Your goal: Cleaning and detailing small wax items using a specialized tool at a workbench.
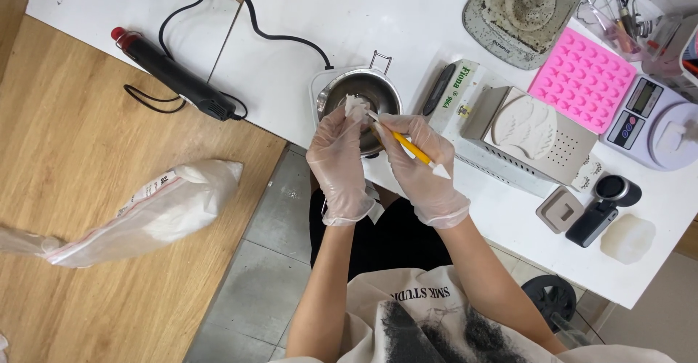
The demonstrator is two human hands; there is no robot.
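I am wearing thin, translucent disposable gloves on both hands: the left hand (339,161) and the right hand (424,167). Each glove is ending in a loose, slightly rolled cuff at the wrist. My forearms are showing no sleeves. I am wearing a cream-coloured top carrying dark printed lettering and a black speckled graphic, and dark trousers below it.

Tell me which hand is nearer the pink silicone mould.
Right. The right hand, holding a yellow-handled tool, sits left of and below the pink silicone mould. The left hand is farther left, over the metal pot.
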